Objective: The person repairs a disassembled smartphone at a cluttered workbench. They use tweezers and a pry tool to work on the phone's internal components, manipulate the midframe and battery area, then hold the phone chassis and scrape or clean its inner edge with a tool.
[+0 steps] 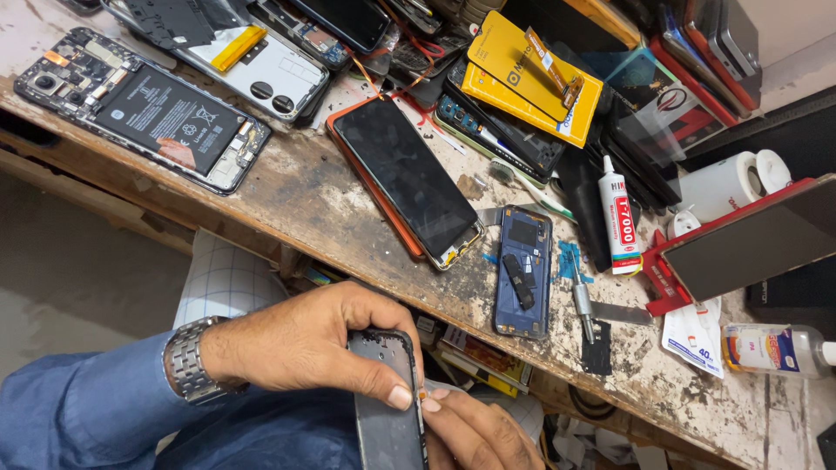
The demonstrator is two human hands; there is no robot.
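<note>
My left hand [305, 344], with a metal wristwatch on its wrist, grips the top of a dark phone frame [387, 418] held below the bench's front edge. My right hand [475, 431] holds the frame's right side from below. Its fingertips meet my left thumb at a small orange part on the frame's edge. Both arms wear blue sleeves.
The worn wooden bench [313, 196] carries an opened phone with its battery showing [148, 109], a black-screened phone on an orange case [405, 178], a blue back cover [522, 270], a glue tube [618, 218], yellow packets [531, 78], a clear bottle [775, 348] and a red stand [740, 244].
</note>
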